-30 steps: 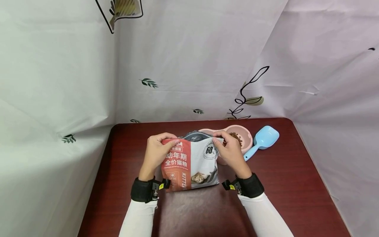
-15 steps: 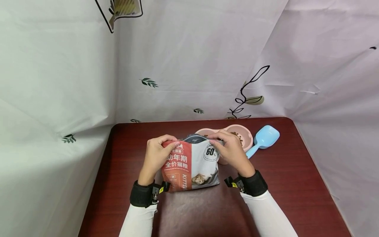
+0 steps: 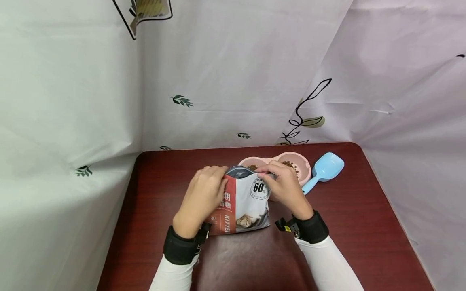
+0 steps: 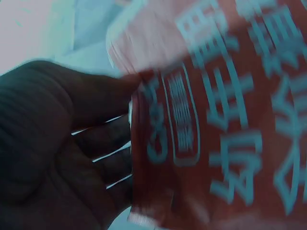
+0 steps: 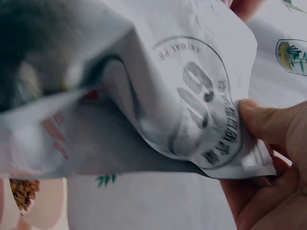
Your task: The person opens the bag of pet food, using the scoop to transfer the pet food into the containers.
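A red and white bag of cat food (image 3: 251, 208), printed with a kitten, stands over the table with its top mouth parted and its dark lining showing. My left hand (image 3: 204, 196) pinches the bag's top edge on the red side; in the left wrist view its thumb (image 4: 108, 91) lies on the front, with the fingers behind. At the opposite top corner my right hand (image 3: 285, 188) grips the bag between thumb and fingers. The right wrist view shows the white panel (image 5: 192, 100) creased. My left hand covers part of the red print in the head view.
Behind the bag sits a pink double bowl (image 3: 301, 165) with brown kibble (image 3: 289, 164) in both parts, partly hidden by the bag and my right hand. Right of it lies a light blue scoop (image 3: 329, 166). Printed cloth (image 3: 218, 72) hangs around the dark red table (image 3: 364, 226).
My left hand has shifted right along the bag's top edge and turned over it, with its back now showing. The right hand still holds its corner, slightly lower than a second ago.
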A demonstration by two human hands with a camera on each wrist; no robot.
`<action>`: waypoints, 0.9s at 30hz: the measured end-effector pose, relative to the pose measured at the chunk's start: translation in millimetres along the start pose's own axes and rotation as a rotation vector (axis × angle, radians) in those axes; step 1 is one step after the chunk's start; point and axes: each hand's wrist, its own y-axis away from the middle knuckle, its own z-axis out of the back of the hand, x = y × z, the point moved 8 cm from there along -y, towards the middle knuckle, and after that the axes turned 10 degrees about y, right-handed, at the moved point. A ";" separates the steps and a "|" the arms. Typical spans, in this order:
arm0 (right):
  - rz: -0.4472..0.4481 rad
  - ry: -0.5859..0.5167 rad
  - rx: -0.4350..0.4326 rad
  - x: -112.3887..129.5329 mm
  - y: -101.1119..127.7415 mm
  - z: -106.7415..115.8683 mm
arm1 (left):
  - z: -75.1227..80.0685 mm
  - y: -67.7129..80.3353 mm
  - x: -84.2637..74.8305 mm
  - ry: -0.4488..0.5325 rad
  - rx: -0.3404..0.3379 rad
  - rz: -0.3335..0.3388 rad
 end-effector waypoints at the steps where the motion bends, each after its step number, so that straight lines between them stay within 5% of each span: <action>1: 0.003 0.007 0.014 0.7 -0.1 0.1 | -2.0 -0.2 -2.3 0.005 0.004 -0.008; 12: 0.107 0.292 0.146 37.7 -4.4 0.1 | -6.5 1.4 5.6 0.153 -0.062 -0.033; 19: 0.192 0.269 0.156 46.7 -7.4 -2.9 | -6.7 4.5 6.2 0.174 -0.102 -0.059; 27: 0.153 0.241 0.125 38.0 -9.4 -1.5 | -3.7 6.3 9.2 0.219 -0.140 -0.072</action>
